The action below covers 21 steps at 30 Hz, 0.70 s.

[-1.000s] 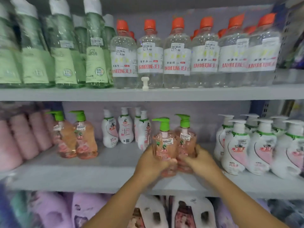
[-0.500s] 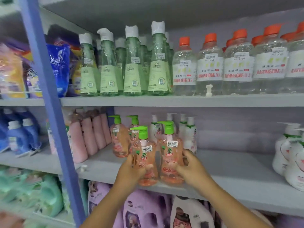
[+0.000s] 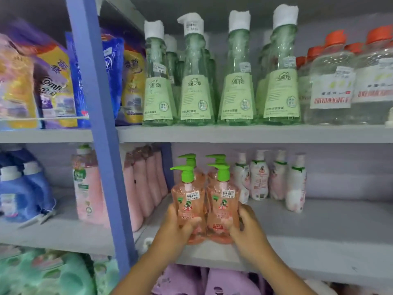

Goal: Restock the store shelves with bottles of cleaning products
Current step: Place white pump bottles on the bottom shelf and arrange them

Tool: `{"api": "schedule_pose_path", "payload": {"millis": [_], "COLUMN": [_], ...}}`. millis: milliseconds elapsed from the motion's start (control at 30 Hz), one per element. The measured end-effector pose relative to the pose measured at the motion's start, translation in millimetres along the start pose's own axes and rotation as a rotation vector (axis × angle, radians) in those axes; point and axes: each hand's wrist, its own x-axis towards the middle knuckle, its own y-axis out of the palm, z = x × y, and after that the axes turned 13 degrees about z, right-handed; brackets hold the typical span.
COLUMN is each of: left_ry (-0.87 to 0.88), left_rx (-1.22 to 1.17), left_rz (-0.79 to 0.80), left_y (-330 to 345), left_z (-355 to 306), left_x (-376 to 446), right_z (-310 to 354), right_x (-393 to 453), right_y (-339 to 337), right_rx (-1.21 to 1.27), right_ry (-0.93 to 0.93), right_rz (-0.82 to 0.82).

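Two pink pump bottles up front on the middle shelf [image 3: 308, 235], side by side and touching, bases down near the front edge. Left hand [image 3: 173, 227] wrapped round the left bottle [image 3: 188, 201], thumb across the front of the label, fingers hidden behind. Right hand [image 3: 246, 227] wrapped round the right bottle [image 3: 223, 201] the same way, thumb pressed on the lower front. Both bottles upright, green pumps pointing left, little white price stickers up near the shoulders.

Right behind them, two more of the same pink bottles [image 3: 214, 160], only the green pumps and a bit of the shoulders showing. Further right and toward the back, a cluster of white pump bottles [image 3: 259, 175] with green collars. To the left, a row of tall pink bottles [image 3: 144, 184] running back along the blue upright post [image 3: 100, 124].

Top shelf: tall green bottles [image 3: 195, 86] with white caps in a row, then clear bottles with orange caps [image 3: 331, 81] at the far right. Left of the post, colourful refill bags [image 3: 53, 81] up top, blue jugs [image 3: 23, 188] and another pink bottle [image 3: 89, 184] on the level below.

Bottom level: purple jugs [image 3: 229, 282] under the hands, green ones [image 3: 46, 275] off to the left, all a bit blurry.
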Motion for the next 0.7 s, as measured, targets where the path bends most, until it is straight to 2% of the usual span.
{"api": "schedule_pose_path", "payload": {"millis": [167, 300, 467, 600, 700], "left_ry": [0.096, 0.171, 0.144, 0.130, 0.092], "left_rx": [0.000, -0.025, -0.057, -0.087, -0.118], "left_rz": [0.020, 0.054, 0.068, 0.104, 0.109], "left_y": [-9, -10, -9, -9, -8], "left_z": [6, 9, 9, 14, 12], "left_x": [15, 23, 30, 36, 39], "right_z": [0, -5, -10, -12, -12], "right_x": [12, 18, 21, 29, 35], "right_y": [4, 8, 5, -3, -7], "right_rx": [-0.171, -0.097, -0.032, 0.070, 0.135], "right_ry": [0.011, 0.006, 0.001, 0.073, 0.116], "right_rz": [0.036, 0.075, 0.149, 0.246, 0.250]}}
